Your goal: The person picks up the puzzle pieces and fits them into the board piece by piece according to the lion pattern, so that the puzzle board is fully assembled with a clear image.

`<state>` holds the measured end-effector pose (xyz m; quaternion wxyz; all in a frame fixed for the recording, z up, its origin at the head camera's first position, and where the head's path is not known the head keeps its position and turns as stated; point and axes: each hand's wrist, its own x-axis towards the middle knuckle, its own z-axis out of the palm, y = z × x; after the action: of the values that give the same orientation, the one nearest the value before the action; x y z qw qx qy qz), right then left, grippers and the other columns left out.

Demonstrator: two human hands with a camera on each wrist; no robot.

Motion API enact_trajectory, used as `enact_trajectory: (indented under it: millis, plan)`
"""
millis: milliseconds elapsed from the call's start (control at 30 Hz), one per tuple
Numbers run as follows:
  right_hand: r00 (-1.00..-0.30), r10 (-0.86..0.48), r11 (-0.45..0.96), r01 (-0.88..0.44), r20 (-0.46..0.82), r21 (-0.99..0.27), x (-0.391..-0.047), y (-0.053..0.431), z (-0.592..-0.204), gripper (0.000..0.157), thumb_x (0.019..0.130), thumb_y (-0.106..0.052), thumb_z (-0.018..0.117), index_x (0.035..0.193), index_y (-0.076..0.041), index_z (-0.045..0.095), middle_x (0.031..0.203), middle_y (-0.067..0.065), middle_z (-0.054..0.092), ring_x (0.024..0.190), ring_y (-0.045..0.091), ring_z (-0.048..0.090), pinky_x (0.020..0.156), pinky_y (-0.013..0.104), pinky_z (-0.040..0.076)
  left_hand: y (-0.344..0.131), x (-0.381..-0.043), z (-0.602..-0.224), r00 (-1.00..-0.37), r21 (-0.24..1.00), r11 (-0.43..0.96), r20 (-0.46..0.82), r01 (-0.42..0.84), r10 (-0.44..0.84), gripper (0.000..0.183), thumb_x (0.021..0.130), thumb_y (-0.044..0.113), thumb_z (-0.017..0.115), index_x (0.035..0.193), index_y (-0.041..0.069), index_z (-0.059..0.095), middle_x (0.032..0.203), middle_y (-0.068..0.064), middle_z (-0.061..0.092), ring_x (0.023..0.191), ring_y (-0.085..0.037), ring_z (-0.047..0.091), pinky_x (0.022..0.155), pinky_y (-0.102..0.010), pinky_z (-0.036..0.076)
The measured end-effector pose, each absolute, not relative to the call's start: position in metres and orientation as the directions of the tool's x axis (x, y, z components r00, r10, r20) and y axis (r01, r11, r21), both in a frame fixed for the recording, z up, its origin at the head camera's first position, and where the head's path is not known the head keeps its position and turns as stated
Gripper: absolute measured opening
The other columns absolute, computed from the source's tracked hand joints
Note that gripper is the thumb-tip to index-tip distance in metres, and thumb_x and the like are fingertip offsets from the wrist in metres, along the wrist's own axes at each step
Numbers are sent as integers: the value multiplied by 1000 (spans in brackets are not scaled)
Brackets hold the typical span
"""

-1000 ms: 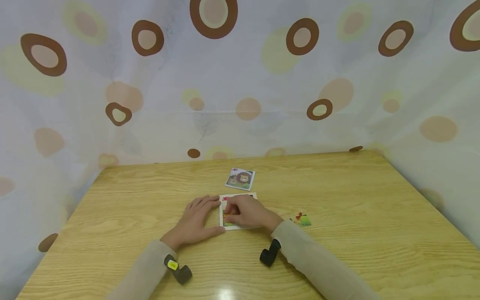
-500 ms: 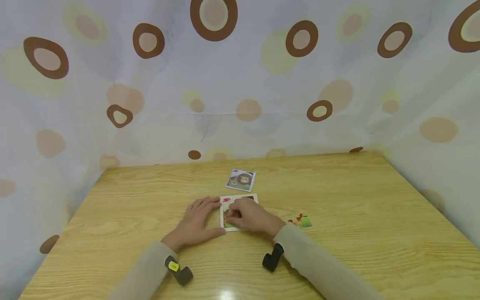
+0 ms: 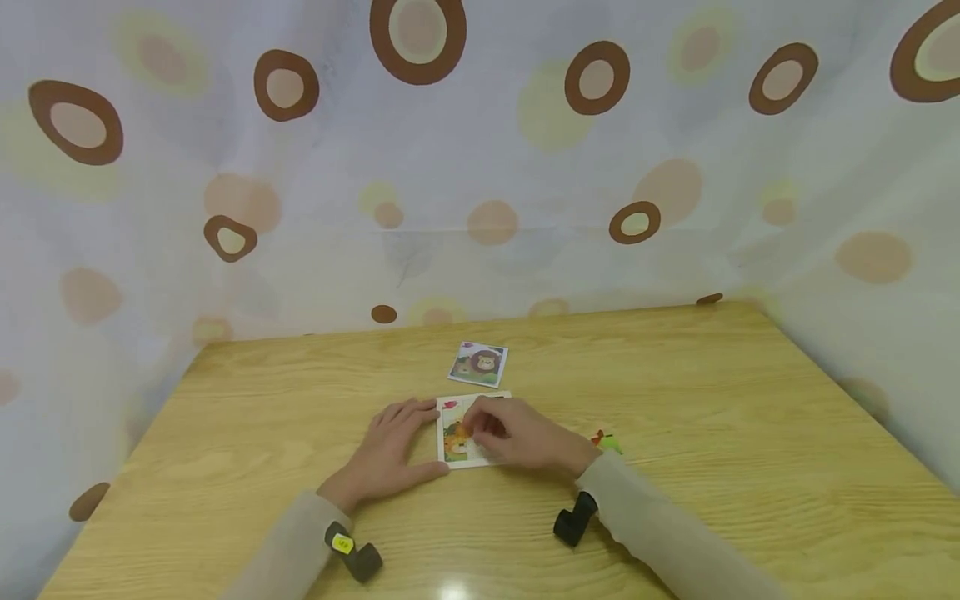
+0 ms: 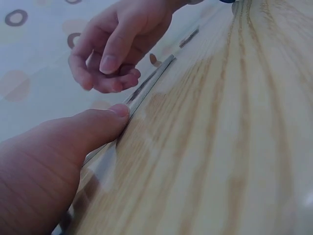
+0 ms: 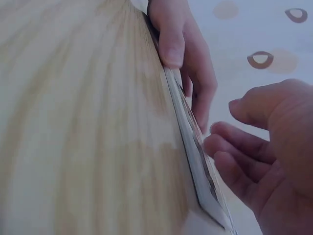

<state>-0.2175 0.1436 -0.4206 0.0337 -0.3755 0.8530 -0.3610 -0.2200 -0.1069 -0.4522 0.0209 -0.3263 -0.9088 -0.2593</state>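
Observation:
A small white-framed puzzle board (image 3: 472,455) lies on the table, with a colourful animal picture in its left part (image 3: 454,443). My left hand (image 3: 392,454) rests at its left side, fingers spread, fingertips at the upper left corner and thumb at the lower left. The left wrist view shows that thumb (image 4: 105,128) against the board's edge. Over the board's middle is my right hand (image 3: 521,435), its fingers loosely bent. In the right wrist view its thumb (image 5: 259,105) stands apart from the fingers, with nothing between them. This hand covers the board's right part.
Beyond the board lies a square card (image 3: 477,364) with a lion picture. Loose puzzle pieces (image 3: 609,442) lie to the right, partly hidden by my right wrist. A patterned cloth (image 3: 525,192) hangs behind the wooden table (image 3: 712,400).
My right hand has moved right from the board's left part, and its fingers have come off the picture there, which now shows more. My left hand stays at the board's left side.

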Motion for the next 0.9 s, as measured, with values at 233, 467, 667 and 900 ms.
enact_trajectory:
  millis: [233,467,667,900]
  plan:
    - [-769,-617,478,-534,167,-697,-217,175,-411,8,97,-11,57,100,-9,64,85,3,65,68,5,50,60,20,45,-108,-218,-452,-786,433,663,227,610,575,75,81,57,67,138,12,50,152,-1,40,139,-28,32,113,-56,23]
    - [-734,-674,507,-538,79,-674,-224,209,-404,10,91,-11,65,100,-8,62,88,2,63,73,8,55,67,24,51,-107,-217,-453,-792,444,664,222,602,569,75,80,57,67,138,12,50,152,-1,40,140,-29,32,114,-55,22]
    - [-740,-672,603,-517,-37,-608,-228,234,-395,28,79,-15,79,100,-4,62,90,7,61,69,9,52,66,23,48,-106,-218,-452,-790,427,671,220,606,573,75,81,57,66,139,12,49,152,-2,39,142,-30,30,116,-55,20]
    - [-735,-661,663,-477,-152,-577,-224,246,-390,37,68,-20,88,93,-6,64,81,3,55,70,11,46,63,22,43,-104,-215,-452,-791,410,682,221,606,570,75,84,56,64,141,10,48,151,-5,40,142,-34,30,116,-55,18]
